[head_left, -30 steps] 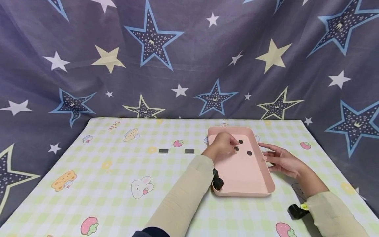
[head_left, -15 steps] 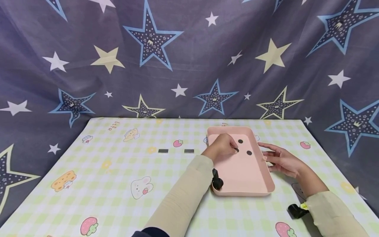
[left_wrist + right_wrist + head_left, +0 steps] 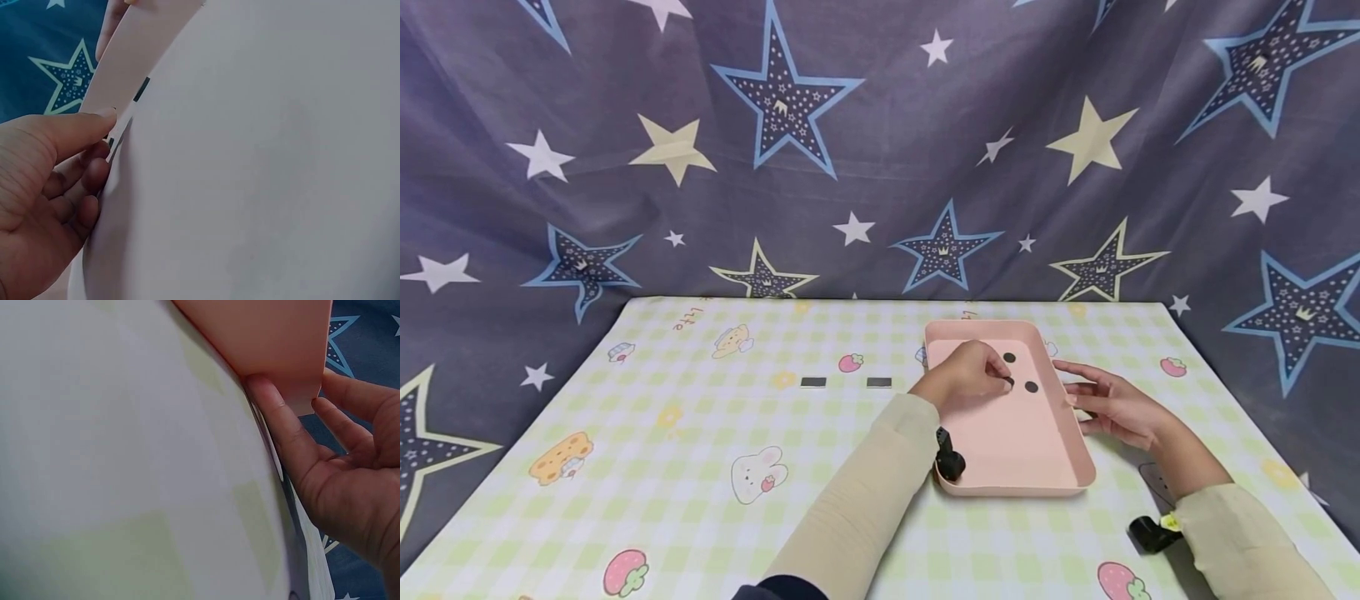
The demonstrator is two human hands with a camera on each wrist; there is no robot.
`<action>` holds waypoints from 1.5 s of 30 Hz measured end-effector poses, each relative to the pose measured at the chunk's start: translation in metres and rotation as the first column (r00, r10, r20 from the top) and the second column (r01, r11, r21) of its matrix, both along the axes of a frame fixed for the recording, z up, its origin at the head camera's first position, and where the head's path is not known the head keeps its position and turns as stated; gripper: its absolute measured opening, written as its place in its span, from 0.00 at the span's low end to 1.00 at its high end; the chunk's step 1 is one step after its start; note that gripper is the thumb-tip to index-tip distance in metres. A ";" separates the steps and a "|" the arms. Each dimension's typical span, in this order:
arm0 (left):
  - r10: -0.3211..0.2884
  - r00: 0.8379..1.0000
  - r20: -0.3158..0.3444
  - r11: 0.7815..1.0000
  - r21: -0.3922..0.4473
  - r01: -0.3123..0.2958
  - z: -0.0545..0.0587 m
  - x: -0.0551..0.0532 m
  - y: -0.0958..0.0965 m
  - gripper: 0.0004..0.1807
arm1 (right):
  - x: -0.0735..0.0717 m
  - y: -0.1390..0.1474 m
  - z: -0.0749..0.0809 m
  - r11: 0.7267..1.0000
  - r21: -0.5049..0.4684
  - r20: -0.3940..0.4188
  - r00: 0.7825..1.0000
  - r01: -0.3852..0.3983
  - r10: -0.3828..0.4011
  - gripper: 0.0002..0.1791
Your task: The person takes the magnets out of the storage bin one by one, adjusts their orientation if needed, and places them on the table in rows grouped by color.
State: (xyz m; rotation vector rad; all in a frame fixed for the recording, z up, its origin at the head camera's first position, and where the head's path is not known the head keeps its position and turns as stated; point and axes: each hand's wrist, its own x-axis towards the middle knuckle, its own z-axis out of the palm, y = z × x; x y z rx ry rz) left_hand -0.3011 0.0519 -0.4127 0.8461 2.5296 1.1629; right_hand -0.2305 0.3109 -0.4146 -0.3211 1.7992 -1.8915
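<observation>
A shallow pink tray lies on the cloth. My left hand reaches into it and pinches a small black disc between thumb and fingertips, low over the tray floor. Fingers cover part of that disc. Two more black discs lie flat close by, a farther disc and a right-hand disc. In the left wrist view, the thumb and curled fingers of that hand stand right beside a dark disc. My right hand rests its extended fingers against the outside of the tray's right wall.
Left of the tray, two small dark rectangular pieces, a nearer one and a farther-left one, lie on the checked tablecloth. A star-patterned curtain hangs behind the table. Black wrist cameras show at both sleeves.
The left hand has shifted slightly right inside the tray, and the pinched disc has moved with it toward the right-hand disc. The right hand and tray have stayed put.
</observation>
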 end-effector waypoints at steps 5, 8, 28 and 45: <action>-0.013 1.000 -0.028 0.999 0.039 0.014 0.001 0.001 0.001 0.07 | 0.000 0.000 0.001 1.000 -0.003 -0.003 1.000 -0.005 0.005 0.34; -0.020 0.999 -0.035 0.997 0.079 0.023 0.002 0.000 0.002 0.06 | 0.000 -0.001 0.001 1.000 -0.005 0.000 1.000 -0.005 0.005 0.34; 0.002 1.000 -0.013 0.976 0.216 0.001 0.031 0.004 0.000 0.09 | 0.001 -0.003 0.004 1.000 0.014 0.015 1.000 0.008 -0.009 0.34; -0.009 0.987 -0.158 0.976 0.212 0.043 0.054 0.022 -0.018 0.09 | 0.001 -0.002 0.002 1.000 0.029 0.012 1.000 0.011 -0.012 0.35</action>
